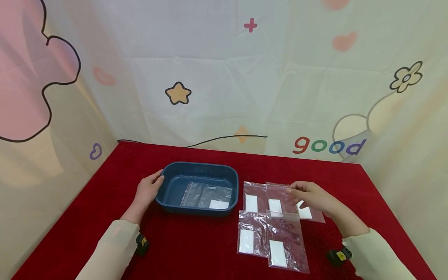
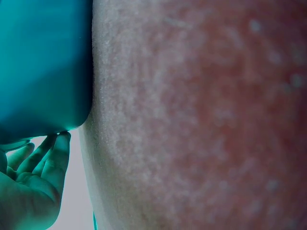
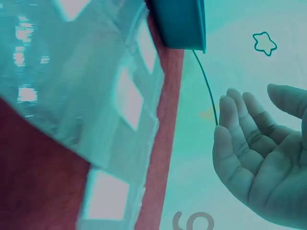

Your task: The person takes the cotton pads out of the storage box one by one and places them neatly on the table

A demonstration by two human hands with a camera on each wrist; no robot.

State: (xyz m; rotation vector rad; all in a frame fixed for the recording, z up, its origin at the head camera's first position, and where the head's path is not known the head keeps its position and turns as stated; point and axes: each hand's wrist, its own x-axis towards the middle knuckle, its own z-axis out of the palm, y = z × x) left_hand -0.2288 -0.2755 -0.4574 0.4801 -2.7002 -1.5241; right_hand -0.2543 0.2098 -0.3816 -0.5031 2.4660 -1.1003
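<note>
A dark blue plastic basin [image 1: 196,210] sits on the red cloth. My left hand [image 1: 148,188] holds the basin at its left rim; in the left wrist view the fingers [image 2: 56,160] touch the basin's edge. Inside the basin lies a clear zip bag [image 1: 206,193] with a white rectangle at its lower right. Several similar bags lie in two rows right of the basin, among them a lower-left bag [image 1: 260,239] and a lower-right bag [image 1: 293,243]. My right hand [image 1: 315,196] hovers over the upper-right bag [image 1: 316,216], fingers loosely bent, thumb apart, holding nothing.
The red tablecloth [image 1: 196,249] covers the table. A pale printed curtain [image 1: 210,97] with a star, hearts and the word "good" hangs behind and at both sides. Dark wrist straps [image 1: 141,244] sit on both cuffs.
</note>
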